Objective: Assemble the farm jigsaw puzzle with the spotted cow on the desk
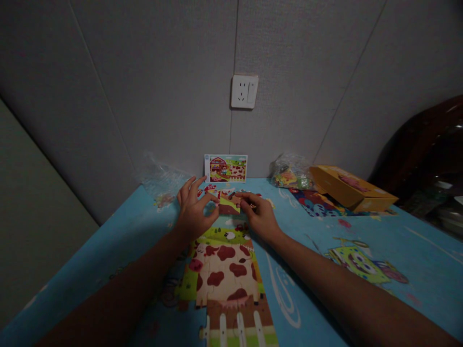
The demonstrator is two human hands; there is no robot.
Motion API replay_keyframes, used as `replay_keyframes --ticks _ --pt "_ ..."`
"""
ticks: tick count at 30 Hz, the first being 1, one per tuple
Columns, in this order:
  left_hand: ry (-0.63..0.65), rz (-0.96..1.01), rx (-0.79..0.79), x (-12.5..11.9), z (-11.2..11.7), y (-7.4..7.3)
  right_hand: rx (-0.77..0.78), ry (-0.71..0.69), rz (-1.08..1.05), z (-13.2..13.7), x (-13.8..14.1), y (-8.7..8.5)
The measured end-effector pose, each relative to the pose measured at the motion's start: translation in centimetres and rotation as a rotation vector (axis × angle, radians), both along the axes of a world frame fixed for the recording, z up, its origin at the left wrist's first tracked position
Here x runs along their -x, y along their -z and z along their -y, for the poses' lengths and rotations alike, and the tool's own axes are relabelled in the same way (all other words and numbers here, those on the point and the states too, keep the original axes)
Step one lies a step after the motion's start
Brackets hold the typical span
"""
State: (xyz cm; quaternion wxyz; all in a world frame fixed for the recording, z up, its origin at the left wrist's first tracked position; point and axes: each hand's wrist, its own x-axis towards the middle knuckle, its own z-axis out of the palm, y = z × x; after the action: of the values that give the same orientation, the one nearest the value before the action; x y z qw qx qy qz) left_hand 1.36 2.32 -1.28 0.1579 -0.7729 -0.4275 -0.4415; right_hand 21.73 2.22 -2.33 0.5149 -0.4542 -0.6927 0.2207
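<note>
A partly joined farm jigsaw [226, 272] with a brown-spotted cow and a white fence lies on the blue cartoon-printed table [415, 250]. At its far end both hands meet over a small joined piece cluster [229, 204] in green and brown. My left hand [193, 209] pinches the cluster's left edge with thumb and forefinger, other fingers spread. My right hand [258, 214] grips its right edge with curled fingers. Several loose pieces [210, 189] lie just beyond the hands.
A reference picture card [225, 168] leans against the wall under a white socket [244, 91]. A clear plastic bag [161, 180] lies at back left, a bag of pieces [289, 174] and a yellow box [352, 190] at back right.
</note>
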Motion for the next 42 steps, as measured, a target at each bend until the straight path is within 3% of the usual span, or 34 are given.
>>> replay_keyframes --ticks 42 --pt "0.036 0.010 -0.041 -0.16 0.09 -0.14 0.000 0.005 -0.032 0.07 0.07 0.01"
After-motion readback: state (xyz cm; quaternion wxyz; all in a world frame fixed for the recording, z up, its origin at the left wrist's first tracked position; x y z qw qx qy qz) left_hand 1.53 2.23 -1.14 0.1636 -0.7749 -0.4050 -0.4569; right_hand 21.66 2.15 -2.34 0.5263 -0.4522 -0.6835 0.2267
